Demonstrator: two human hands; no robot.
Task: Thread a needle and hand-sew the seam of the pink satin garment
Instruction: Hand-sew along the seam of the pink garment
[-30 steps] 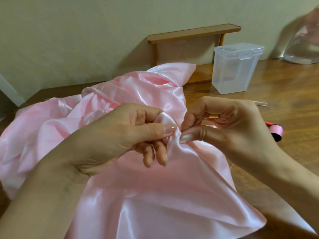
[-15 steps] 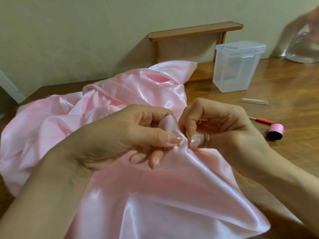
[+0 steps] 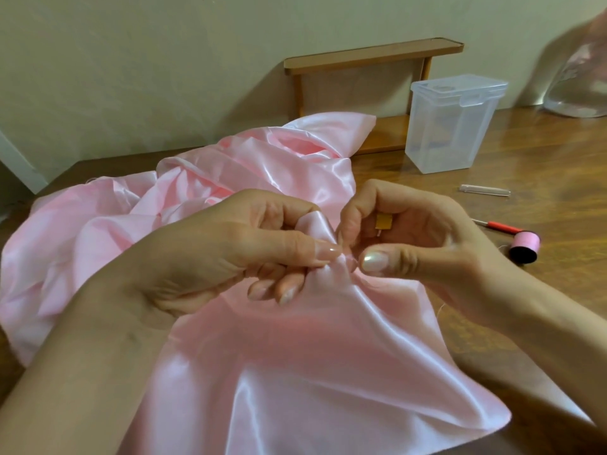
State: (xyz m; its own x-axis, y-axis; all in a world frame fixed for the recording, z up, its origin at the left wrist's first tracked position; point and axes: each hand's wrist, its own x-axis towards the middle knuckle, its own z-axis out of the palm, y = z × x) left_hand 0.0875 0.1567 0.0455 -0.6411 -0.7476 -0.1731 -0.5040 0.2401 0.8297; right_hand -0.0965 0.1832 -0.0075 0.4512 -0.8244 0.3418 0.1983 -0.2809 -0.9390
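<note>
Left hand (image 3: 230, 254) and right hand (image 3: 420, 238) both pinch one raised fold of the pink satin garment (image 3: 295, 372), needle unseen; slippery cloth could slide, skewing the stitch.

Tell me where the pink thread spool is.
Head view: the thread spool lies on the table, right of the right hand, beside the red-handled tool.

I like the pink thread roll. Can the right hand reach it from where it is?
Probably yes. The spool lies uncovered on the table, close beside the right hand. But that hand pinches the satin and must let go first.
</note>
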